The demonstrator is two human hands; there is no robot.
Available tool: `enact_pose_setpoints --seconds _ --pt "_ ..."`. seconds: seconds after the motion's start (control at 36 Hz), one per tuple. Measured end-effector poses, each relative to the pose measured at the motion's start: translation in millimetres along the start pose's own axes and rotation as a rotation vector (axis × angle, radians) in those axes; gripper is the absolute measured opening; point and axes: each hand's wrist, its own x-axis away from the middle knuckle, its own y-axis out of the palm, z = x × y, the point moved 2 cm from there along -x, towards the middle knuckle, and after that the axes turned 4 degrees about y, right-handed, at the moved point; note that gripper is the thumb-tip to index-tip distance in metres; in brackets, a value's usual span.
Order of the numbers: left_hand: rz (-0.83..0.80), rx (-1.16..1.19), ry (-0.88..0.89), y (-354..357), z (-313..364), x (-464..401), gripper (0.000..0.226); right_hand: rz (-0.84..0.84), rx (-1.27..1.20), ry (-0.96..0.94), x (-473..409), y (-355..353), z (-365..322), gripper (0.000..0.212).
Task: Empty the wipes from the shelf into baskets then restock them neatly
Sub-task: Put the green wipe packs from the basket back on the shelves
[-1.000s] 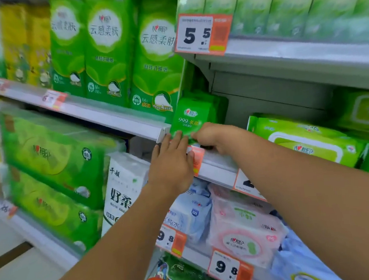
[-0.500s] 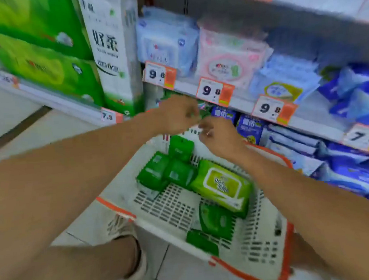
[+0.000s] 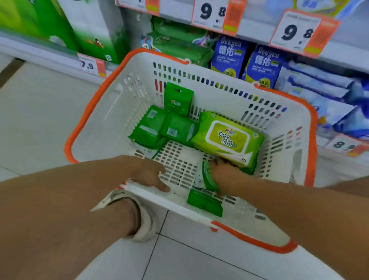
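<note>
Now both hands reach into the basket (image 3: pixel 103 126): left hand (image 3: pixel 147 174) rests loose-fingered on its near rim, right hand (image 3: pixel 222 172) grips a green pack (image 3: pixel 207 175) at 5 o'clock from the small packs (image 3: pixel 167 128).

Pale tiled floor (image 3: pixel 34 120) w/ dark grout lines, brown strip at far left. White shelving (image 3: pixel 348 49) along top & right, orange-and-white price tags (image 3: pixel 215 11) clipped to shelf edges. Blue packs (image 3: pixel 230 56) on lower shelf. Bright, even light.

Right hand's fingers (image 3: pixel 216 162) behind wipes pack (image 3: pixel 207 176)
</note>
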Motion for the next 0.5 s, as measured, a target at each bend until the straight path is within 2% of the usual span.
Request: enact_pose_setpoints --seconds 0.06,0.14,0.22,0.31,0.36,0.42,0.47,0.5 --pt "-0.033 0.103 0.072 2 14 -5 0.095 0.055 -0.013 -0.008 -1 -1 -6 0.075" --pt "-0.024 0.28 0.118 3 28 -17 0.113 -0.022 -0.142 -0.02 1 -9 -5 0.043" --pt "0.104 0.482 0.224 3 40 -18 0.131 -0.028 -0.28 -0.104 1 -35 -3 0.031" --pt "0.391 0.385 0.416 -13 53 -6 0.113 -0.038 -0.462 -0.301 11 -74 -14 0.032" --pt "0.416 0.255 0.406 -30 54 2 0.098 0.059 -0.619 -0.344 20 -95 -20 0.029" --pt "0.355 0.048 0.297 -49 48 10 0.08 0.139 -0.837 -0.248 21 -101 -13 0.016" --pt "0.309 -0.07 0.181 -62 33 14 0.058 0.066 -0.855 -0.088 22 -93 -2 0.058" --pt "0.306 -0.067 0.129 -66 24 15 0.058 -0.088 -0.811 -0.029 25 -84 -1 0.08"
